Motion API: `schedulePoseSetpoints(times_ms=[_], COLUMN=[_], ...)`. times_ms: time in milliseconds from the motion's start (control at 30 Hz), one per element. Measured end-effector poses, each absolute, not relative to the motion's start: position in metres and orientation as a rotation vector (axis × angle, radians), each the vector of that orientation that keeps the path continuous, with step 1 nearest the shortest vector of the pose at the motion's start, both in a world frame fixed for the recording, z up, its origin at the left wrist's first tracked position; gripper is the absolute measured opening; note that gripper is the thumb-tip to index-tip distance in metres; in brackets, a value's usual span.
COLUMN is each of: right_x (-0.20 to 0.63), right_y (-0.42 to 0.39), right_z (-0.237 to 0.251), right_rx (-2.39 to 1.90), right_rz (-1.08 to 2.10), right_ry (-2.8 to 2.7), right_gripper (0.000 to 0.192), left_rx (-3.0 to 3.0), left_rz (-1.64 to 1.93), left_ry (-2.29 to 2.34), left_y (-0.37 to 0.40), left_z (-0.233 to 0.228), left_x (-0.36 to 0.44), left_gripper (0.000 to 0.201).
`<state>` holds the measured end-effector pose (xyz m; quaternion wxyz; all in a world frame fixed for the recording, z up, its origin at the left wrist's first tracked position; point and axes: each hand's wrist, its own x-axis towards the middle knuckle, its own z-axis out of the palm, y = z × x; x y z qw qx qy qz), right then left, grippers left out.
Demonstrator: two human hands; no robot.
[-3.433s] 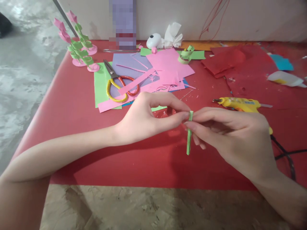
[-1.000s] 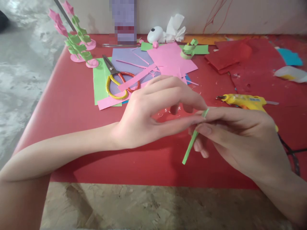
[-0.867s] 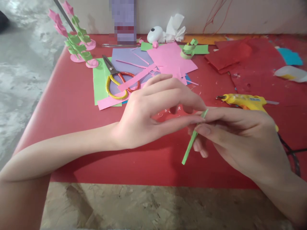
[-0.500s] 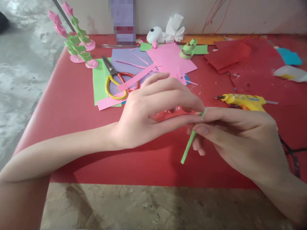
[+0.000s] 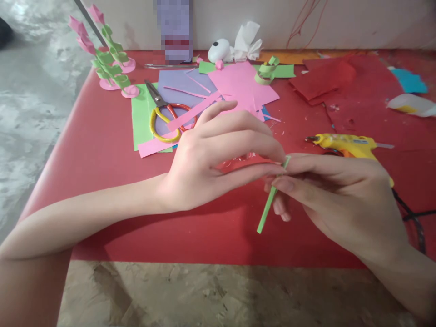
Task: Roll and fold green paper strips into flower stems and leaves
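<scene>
A narrow green paper strip [image 5: 267, 210] hangs tilted above the red table [image 5: 102, 150], its lower end pointing down and left. My right hand [image 5: 337, 200] pinches it near the top between thumb and fingers. My left hand [image 5: 218, 156] reaches in from the left, and its thumb and fingertips pinch the strip's upper end, touching the right hand's fingers. The top of the strip is mostly hidden between the fingertips.
A yellow glue gun [image 5: 344, 144] lies just behind my right hand, its black cord [image 5: 408, 213] trailing right. Scissors [image 5: 163, 113] rest on pink, purple and green paper sheets [image 5: 238, 86]. Pink-and-green paper flowers [image 5: 109, 68] stand at back left. Red paper [image 5: 323, 81] lies at back right.
The strip went from nearly upright to tilted, lower end swung left. My left hand's fingers rose and shifted slightly along the strip's top; both hands kept hold.
</scene>
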<state>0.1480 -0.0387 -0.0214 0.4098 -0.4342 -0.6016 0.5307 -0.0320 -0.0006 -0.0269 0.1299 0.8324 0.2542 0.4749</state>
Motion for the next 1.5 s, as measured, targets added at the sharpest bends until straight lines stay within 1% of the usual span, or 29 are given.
schedulePoseSetpoints(times_ms=[133,400,533,667,900,1033,1167,1333,1500], right_x=[0.148,0.146,0.144,0.142,0.148,0.151,0.152,0.153,0.152], right_y=[-0.039,-0.041,-0.041,-0.043,-0.04,-0.039,-0.04,-0.038,-0.036], right_z=[-0.02,-0.015,-0.013,-0.014,-0.019,-0.02,-0.022,-0.025,-0.025], right_rx=[-1.097,-1.141,-1.163,-1.163,-1.112,-1.117,-1.128,-1.103,-1.101], right_rz=[1.304,1.026,0.971,1.049,1.403,1.443,1.459,1.505,1.525], right_ry=[-1.543,-1.77,-1.785,-1.749,-1.571,-1.53,-1.51,-1.464,-1.434], right_gripper=[0.006,0.015,0.013,0.009,0.006,0.007,0.005,0.006,0.008], left_rx=[2.422,2.362,2.381,2.415,2.469,2.502,2.472,2.199,2.087], left_rz=[1.298,1.252,1.23,1.196,1.207,1.209,1.217,1.272,1.148], left_ry=[0.743,0.652,0.643,0.616,0.575,0.558,0.635,0.582,0.631], left_y=[0.001,0.003,0.004,0.005,0.005,0.003,0.001,0.007,0.015], left_z=[-0.026,-0.028,-0.029,-0.03,-0.031,-0.031,-0.028,-0.035,-0.045], left_x=[-0.033,-0.032,-0.032,-0.032,-0.032,-0.032,-0.031,-0.029,-0.029], left_gripper=[0.004,0.007,0.005,0.006,0.007,0.009,0.013,0.014,0.017])
